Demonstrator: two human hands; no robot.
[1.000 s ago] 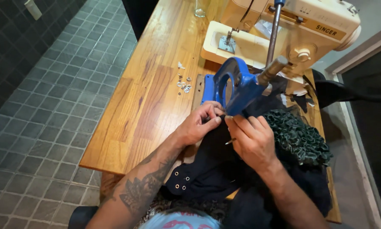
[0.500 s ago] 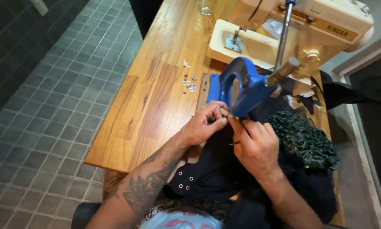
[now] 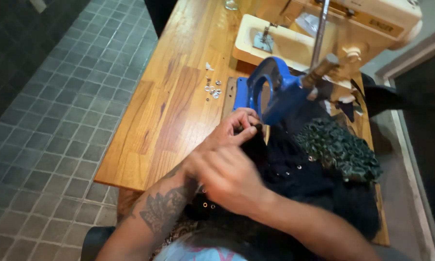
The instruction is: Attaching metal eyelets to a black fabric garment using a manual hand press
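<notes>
- Left hand (image 3: 232, 129), tattooed forearm below it, at the foot of the blue cast-metal hand press (image 3: 270, 92); fingers (image 3: 249, 126) bent and pinched together on the edge of the black fabric garment (image 3: 294, 183).
- Right hand (image 3: 227, 176) nearer, blurred, lying over the same garment just near of the left hand; fingers turned away and hidden, so grip impossible to tell.
- Black garment spread from the press base down toward the near edge of the honey-coloured wooden tabletop (image 3: 178, 96), small silver eyelets showing along its near left hem and mid-panel.
- Dark green ruffled fabric piece (image 3: 340, 150) resting on the garment's right side, just right of the press.
- Press upright in the tabletop's middle, its steel lever handle (image 3: 319, 36) rising toward the far side.
- Cluster of small silver metal eyelets (image 3: 212, 89) loose on the tabletop, just left of the press base.
- Cream-coloured sewing machine (image 3: 333, 24) behind the press, at the far right.
- Grey square-tiled floor (image 3: 48, 145) left of the tabletop.
</notes>
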